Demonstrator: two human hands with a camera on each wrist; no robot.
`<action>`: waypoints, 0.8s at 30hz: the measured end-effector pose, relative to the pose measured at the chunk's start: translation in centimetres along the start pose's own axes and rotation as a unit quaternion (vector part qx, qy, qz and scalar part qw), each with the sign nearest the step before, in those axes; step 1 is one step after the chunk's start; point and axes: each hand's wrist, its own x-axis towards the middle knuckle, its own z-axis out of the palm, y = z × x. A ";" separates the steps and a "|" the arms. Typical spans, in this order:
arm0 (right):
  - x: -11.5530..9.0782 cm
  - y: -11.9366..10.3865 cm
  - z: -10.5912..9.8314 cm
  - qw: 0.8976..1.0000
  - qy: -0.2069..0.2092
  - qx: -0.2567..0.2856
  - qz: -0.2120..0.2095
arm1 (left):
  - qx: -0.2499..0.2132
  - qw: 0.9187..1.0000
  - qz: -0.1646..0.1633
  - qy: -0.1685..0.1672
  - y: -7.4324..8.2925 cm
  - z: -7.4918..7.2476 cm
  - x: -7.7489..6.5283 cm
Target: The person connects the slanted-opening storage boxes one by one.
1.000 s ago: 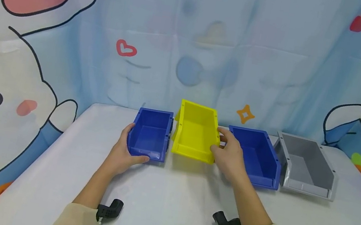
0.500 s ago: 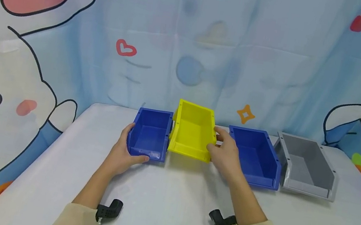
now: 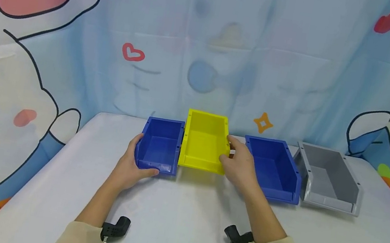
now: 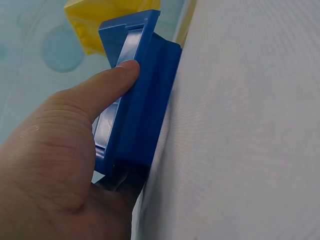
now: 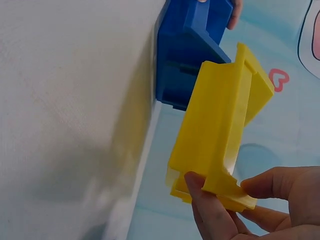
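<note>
My left hand (image 3: 129, 170) grips the left blue storage bin (image 3: 158, 145), its thumb over the front lip and its fingers along the left wall. In the left wrist view the thumb presses that bin's front (image 4: 135, 105). Raised off the table, a yellow storage bin (image 3: 205, 142) hangs right beside the blue one, their side walls close together. My right hand (image 3: 243, 166) pinches the yellow bin's right wall between thumb and fingers. The right wrist view shows the yellow bin (image 5: 215, 125) above its shadow, with its left end near the blue bin (image 5: 182, 60).
To the right stand a second blue bin (image 3: 272, 169) and a grey bin (image 3: 328, 178), side by side on the white table (image 3: 178, 222). A light blue printed curtain (image 3: 181, 16) hangs behind the table.
My right hand has brought the yellow bin leftward and levelled its tilt, so it now sits against the left blue bin's side in the head view. My left hand stays on the blue bin.
</note>
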 end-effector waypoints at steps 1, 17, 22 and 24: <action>0.0 -0.1 0.0 1.000 -0.001 -0.005 -0.003 | 0.001 1.000 -0.002 0.000 0.0 0.0 0.0; -0.4 -1.0 -0.3 0.998 0.021 -0.033 -0.049 | 0.003 1.000 -0.010 -0.004 -0.2 0.1 0.2; -0.6 -0.6 -0.2 0.998 0.026 -0.020 -0.045 | 0.001 1.000 -0.014 -0.007 -0.2 -0.1 0.3; -0.6 -0.5 -0.1 0.998 0.028 -0.020 -0.047 | -0.001 1.000 -0.014 -0.008 -0.2 -0.1 0.4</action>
